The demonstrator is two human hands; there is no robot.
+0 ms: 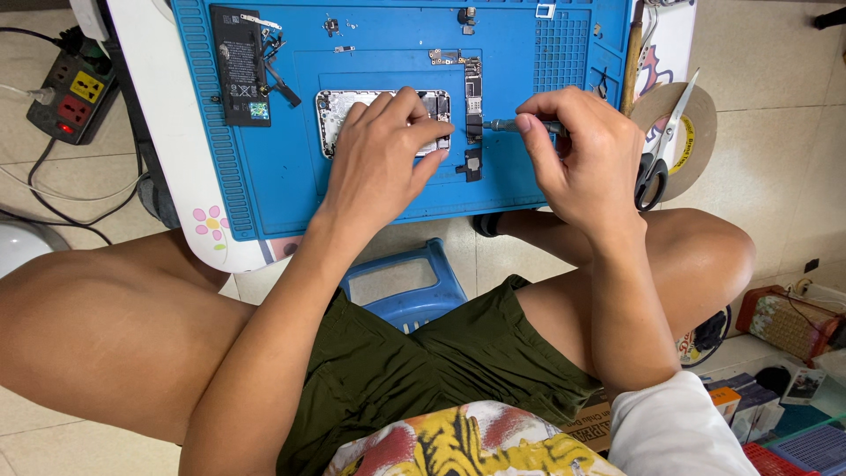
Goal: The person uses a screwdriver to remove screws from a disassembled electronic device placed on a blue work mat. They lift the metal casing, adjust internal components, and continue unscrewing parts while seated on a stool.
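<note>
An opened phone housing (339, 110) lies on a blue work mat (291, 189). My left hand (381, 157) rests flat over the housing and presses it down, hiding most of it. My right hand (589, 154) pinches a thin screwdriver (504, 125) whose tip points left at the housing's right end. A narrow circuit board (473, 92) lies just right of the housing, with a small black part (471, 164) below it.
A black battery with cables (240, 66) sits at the mat's upper left. Scissors (656, 159) lie on a tape roll (696, 123) to the right. A power strip (72, 95) is on the floor at left, a blue stool (414, 291) under me, boxes (775, 405) at lower right.
</note>
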